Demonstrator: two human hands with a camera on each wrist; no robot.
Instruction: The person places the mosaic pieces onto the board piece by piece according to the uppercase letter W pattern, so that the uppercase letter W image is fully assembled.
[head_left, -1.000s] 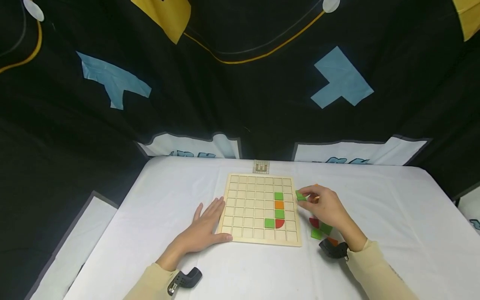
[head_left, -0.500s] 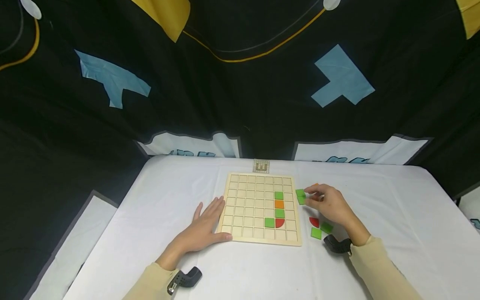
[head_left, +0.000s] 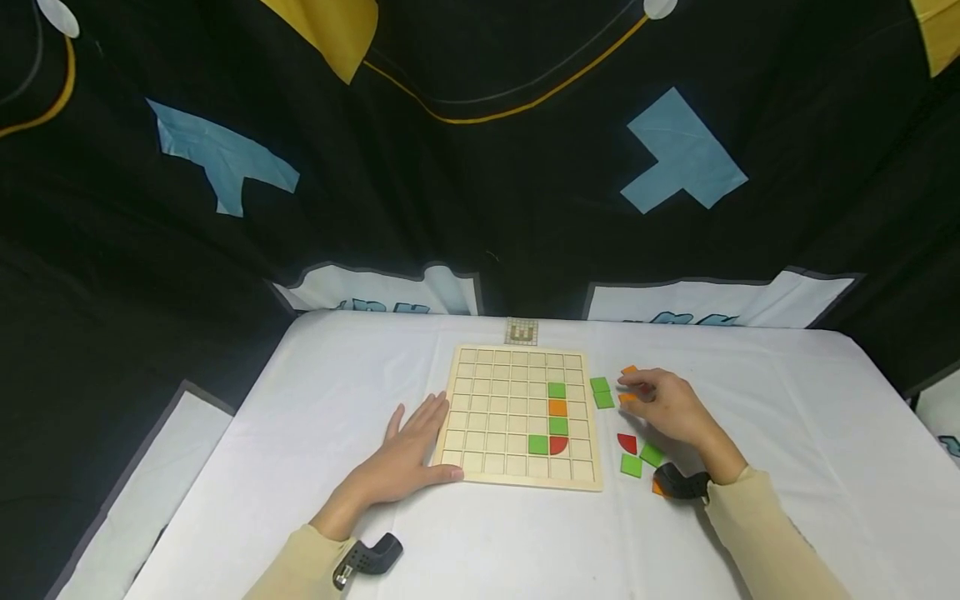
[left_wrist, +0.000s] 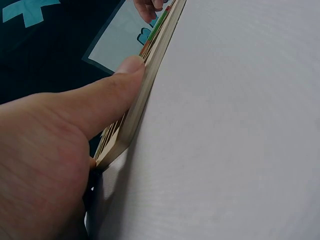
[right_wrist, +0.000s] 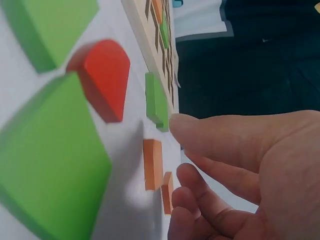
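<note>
My right hand (head_left: 663,406) hovers low over the white-clothed table (head_left: 480,542), to the right of a pale wooden grid board (head_left: 498,417). Its fingers are loosely bent, with a clear gap between thumb and fingertips, and I see nothing gripped in them. The near orange tile (head_left: 627,399) lies on the cloth in line with that gap — seen from above, it sits between the thumb and index fingertips, on the board side of my palm. I cannot tell whether skin touches it, and my fingers cover too much of it to read a long axis. The far orange tile (head_left: 629,369) is just beyond, farther from me. On the board side, a green tile (head_left: 600,385) touches a second green tile (head_left: 603,401). Nearer my body lie a red quarter-round piece (head_left: 627,443) and two more green tiles (head_left: 631,465). My right hand is much the nearer to the orange pair; my left hand (head_left: 401,467) is across the board, fingers spread and straight against its left edge, thumb on the near-left corner — steadying it, I judge, and holding no piece.
</note>
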